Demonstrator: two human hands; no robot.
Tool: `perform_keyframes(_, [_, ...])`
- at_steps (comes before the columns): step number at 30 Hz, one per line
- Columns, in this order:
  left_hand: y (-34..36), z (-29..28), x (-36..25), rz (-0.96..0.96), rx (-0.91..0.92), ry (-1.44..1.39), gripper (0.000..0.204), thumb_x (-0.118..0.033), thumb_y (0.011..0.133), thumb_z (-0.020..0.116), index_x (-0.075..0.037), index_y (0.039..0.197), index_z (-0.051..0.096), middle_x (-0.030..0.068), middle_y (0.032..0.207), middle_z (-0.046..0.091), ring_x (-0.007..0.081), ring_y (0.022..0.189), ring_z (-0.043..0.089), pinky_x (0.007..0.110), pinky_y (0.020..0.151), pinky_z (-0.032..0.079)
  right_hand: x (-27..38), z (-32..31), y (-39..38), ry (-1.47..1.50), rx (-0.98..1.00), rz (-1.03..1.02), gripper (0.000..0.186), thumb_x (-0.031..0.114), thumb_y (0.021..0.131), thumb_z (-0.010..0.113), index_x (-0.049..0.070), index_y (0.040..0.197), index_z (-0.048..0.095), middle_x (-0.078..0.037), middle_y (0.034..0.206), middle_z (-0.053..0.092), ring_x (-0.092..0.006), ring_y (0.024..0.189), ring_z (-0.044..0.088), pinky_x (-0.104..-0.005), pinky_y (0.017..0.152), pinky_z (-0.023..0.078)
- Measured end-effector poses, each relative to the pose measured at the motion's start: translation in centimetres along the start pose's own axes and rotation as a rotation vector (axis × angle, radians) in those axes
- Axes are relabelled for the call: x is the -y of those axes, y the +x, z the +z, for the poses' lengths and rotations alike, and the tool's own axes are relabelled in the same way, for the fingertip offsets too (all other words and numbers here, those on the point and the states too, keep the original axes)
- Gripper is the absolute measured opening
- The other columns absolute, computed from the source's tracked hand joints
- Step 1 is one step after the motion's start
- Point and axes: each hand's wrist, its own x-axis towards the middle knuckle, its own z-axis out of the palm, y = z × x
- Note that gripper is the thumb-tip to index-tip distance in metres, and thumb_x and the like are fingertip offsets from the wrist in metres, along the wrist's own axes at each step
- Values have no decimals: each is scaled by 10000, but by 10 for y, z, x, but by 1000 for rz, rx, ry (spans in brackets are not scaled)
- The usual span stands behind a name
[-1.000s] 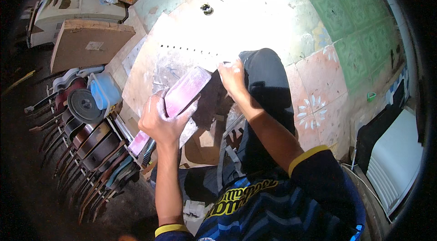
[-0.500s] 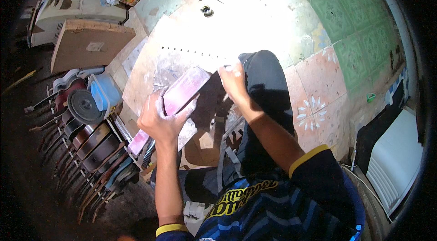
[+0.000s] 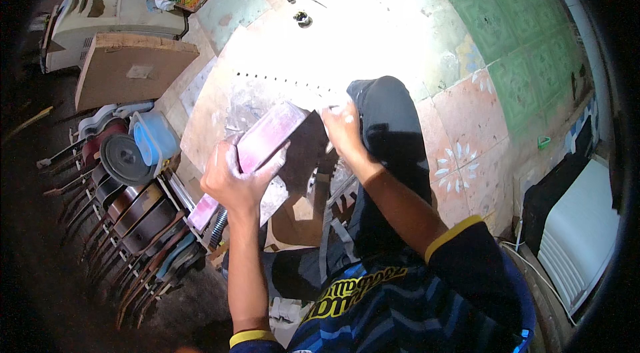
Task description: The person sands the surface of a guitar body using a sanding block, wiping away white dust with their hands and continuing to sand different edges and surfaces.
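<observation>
My left hand (image 3: 233,180) is wrapped round a long, dusty pink-and-white bar (image 3: 272,133). Its broad end points up and to the right, and a narrower pink length (image 3: 204,212) shows below the hand. White dust coats my fingers. My right hand (image 3: 342,128) is closed beside my raised right knee, its fingertips whitened and lit strongly. What it holds, if anything, cannot be made out. Between the two hands is a dark brown patch (image 3: 308,148) with a sharp upper corner; whether it is a sheet or shadow is unclear.
A pale board (image 3: 207,113) lies in front of me on the tiled floor (image 3: 467,113). At left stand a rack of pans and lids (image 3: 125,158), a blue plastic tub (image 3: 152,136) and a cardboard-coloured panel (image 3: 133,73). A white ribbed case (image 3: 580,233) is at right.
The view has shifted very slightly. Both hands and the pink bar stay nearly in place, with the bar's upper end a little lower in view.
</observation>
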Motion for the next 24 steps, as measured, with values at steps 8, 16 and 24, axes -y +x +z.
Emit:
perform_keyframes(8, [-1,-1,1,1,6,-13,588,-406,589,955,-23,975,731,132,879,732,303,794,733,382,729,566,3,6,4,-134,-19,-98,225,111,830,729,-39,976,647,-216,962,662,-374,922,655,-443,842,516])
perform_keyframes(16, [1,0,0,0,-1,1,601,-435,594,957,-24,967,729,123,865,729,279,772,727,371,715,562,15,-1,5,-248,-11,-133,155,61,882,694,-22,1012,709,-132,1029,724,-194,911,681,-342,794,534])
perform_keyframes(24, [2,4,0,33,-31,-22,587,-408,595,956,-26,980,730,117,870,729,286,781,728,369,715,560,16,3,4,-120,-34,7,209,82,833,744,-21,1004,680,-170,974,702,-284,910,681,-396,811,533])
